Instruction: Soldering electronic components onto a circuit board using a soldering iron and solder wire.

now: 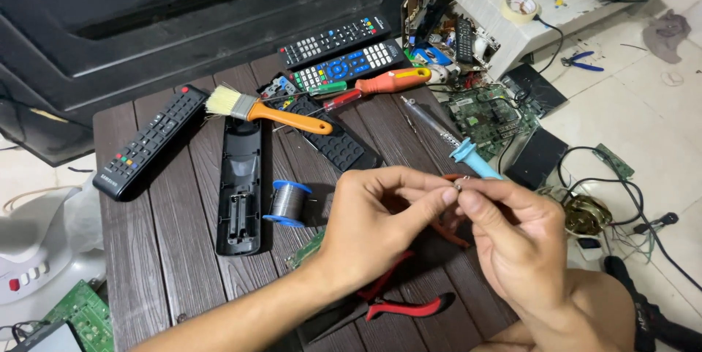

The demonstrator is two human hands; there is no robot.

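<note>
My left hand [376, 217] and my right hand [512, 231] meet above the dark slatted table [168, 250], fingertips pinched together on a tiny metal part [458, 185]. It is too small to identify. A light blue soldering iron [446, 140] lies just beyond my fingers. Red-handled pliers [395, 307] rest under my left wrist. A spool of solder wire [287, 203] sits left of my left hand, beside an opened black remote shell [239, 184].
Several remotes [150, 140] lie at the table's back, with an orange-handled brush [267, 108] and an orange screwdriver [380, 85]. Circuit boards [486, 111], cables and a tape roll [520, 7] clutter the right side. A large black panel [183, 16] stands behind.
</note>
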